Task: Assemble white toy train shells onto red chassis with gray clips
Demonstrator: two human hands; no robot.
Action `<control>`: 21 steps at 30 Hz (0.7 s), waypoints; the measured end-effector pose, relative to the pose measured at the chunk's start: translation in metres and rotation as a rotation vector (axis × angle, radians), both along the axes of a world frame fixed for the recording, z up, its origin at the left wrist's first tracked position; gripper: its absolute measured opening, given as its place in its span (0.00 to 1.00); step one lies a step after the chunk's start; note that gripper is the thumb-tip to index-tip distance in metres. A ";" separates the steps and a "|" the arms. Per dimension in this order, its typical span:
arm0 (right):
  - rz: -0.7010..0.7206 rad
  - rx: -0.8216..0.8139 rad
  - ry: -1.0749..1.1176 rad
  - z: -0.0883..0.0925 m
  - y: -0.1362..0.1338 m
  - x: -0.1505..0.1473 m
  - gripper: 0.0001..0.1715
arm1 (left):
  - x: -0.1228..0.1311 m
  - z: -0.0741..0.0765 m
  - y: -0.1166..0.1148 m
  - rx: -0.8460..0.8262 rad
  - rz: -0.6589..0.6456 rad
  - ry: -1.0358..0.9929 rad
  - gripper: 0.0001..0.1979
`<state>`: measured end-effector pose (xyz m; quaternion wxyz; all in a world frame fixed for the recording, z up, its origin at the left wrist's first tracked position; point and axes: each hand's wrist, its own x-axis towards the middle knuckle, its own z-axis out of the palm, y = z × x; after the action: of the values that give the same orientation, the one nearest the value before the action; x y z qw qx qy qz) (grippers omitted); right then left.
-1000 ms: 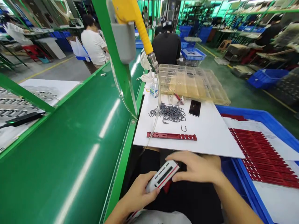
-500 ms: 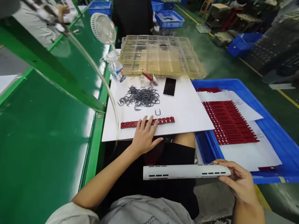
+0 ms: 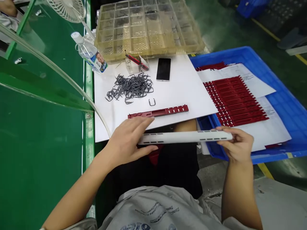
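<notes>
Off the near edge of the white worktop (image 3: pixel 189 88), a long white slotted bar (image 3: pixel 183 137) stretches from the left hand (image 3: pixel 126 140), spread around one end with contact hard to make out, to the right hand (image 3: pixel 239 143), pinching the other end.

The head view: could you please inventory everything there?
Slotted bar: one, white, between hands
Strip: one, red, on board
Bent pieces: many, grey, on board
Phone: one, black, on board
Bottle: one, clear, board's left
Fan: one, white, top left
Divided tray: one, yellowish, far end
Box: one, clear, beside phone
Tool: one, red-black, in box
Hose: one, clear, left
Board: one, white, centre
Surface: one, green, left
Crates: count unclear, blue, right
Crated strips: many, red, right
Papers: several, white, in crate
Left hand: one, at bar
Right hand: one, holding bar
</notes>
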<state>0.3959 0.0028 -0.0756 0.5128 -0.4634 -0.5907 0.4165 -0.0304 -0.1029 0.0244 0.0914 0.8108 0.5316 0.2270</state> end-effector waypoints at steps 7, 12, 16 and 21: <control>0.369 0.135 -0.088 0.042 0.080 -0.074 0.33 | -0.035 0.001 0.020 -0.032 0.049 0.243 0.26; 0.521 0.165 -0.268 0.041 0.121 -0.086 0.38 | -0.054 -0.001 0.043 -0.076 0.053 0.363 0.30; 0.560 0.166 -0.348 0.030 0.130 -0.086 0.39 | -0.053 -0.013 0.043 -0.107 0.078 0.420 0.29; 0.583 0.187 -0.341 0.029 0.131 -0.086 0.36 | -0.053 -0.015 0.039 -0.084 0.130 0.391 0.29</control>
<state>0.3099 0.1339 -0.0469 0.3063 -0.2892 -0.8109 0.4062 -0.0836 -0.0641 0.0093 0.0054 0.7990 0.5994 0.0485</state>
